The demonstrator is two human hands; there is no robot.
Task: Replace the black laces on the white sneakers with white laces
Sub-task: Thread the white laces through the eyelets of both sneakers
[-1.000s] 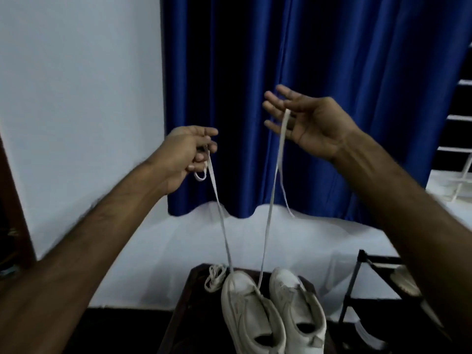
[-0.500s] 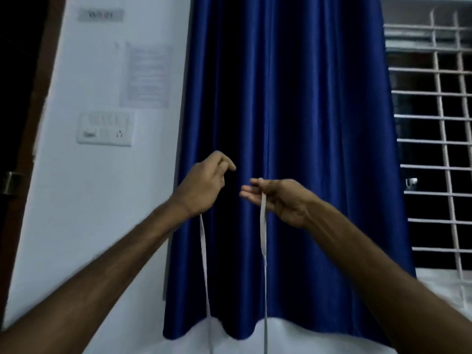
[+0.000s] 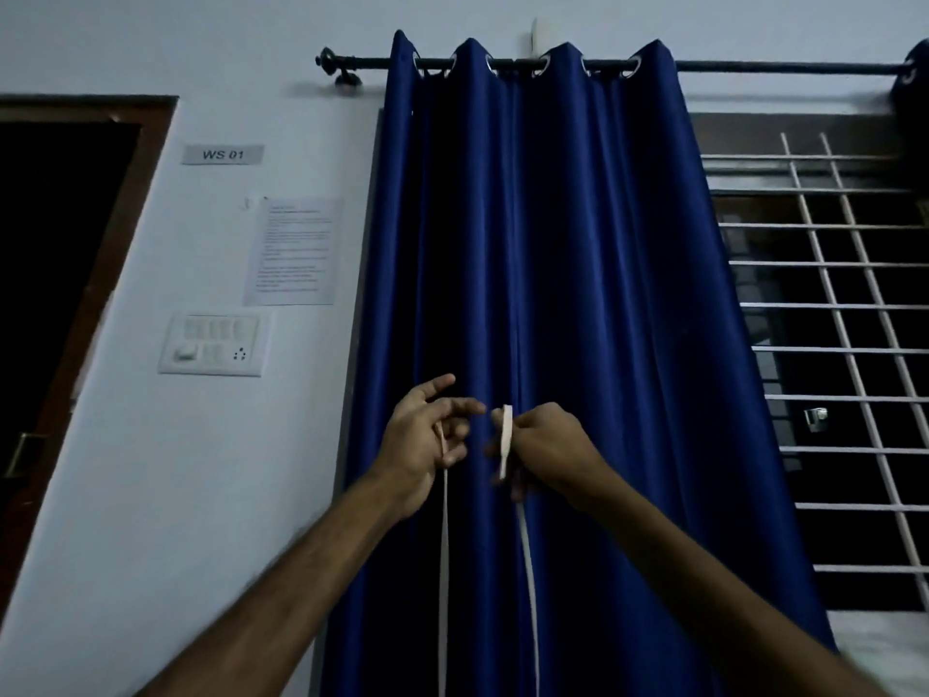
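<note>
- The left hand (image 3: 427,440) is raised in front of the blue curtain (image 3: 578,274), at about 6 o'clock from the centre of the view.
- Its thumb and forefinger stretch apart toward 3 o'clock. Its lower fingers (image 3: 455,452) are curled in on one strand of the white lace (image 3: 530,586), which crosses the palm.
- The right hand (image 3: 548,445) is just beside it at 3 o'clock, not touching. Its fingers are folded tight on the other strand.
- A short end of the lace stands up above the right fist toward 12 o'clock, then folds over and hangs down in front of the knuckles.
- Both strands drop from the hands with their long axis running 12 to 6 o'clock. They are nearly parallel, a little apart, and leave the view at the bottom edge.
- The left strand hangs straight, while the right one bows slightly toward 3 o'clock.
- The curtain hangs from a dark rod (image 3: 754,67) at 12 o'clock.
- At 9 o'clock on the wall (image 3: 151,495) are a "WS 01" sign (image 3: 222,154), a printed sheet (image 3: 291,251) and a switch panel (image 3: 213,344).
- A white window grille (image 3: 829,304) is at 3 o'clock.
</note>
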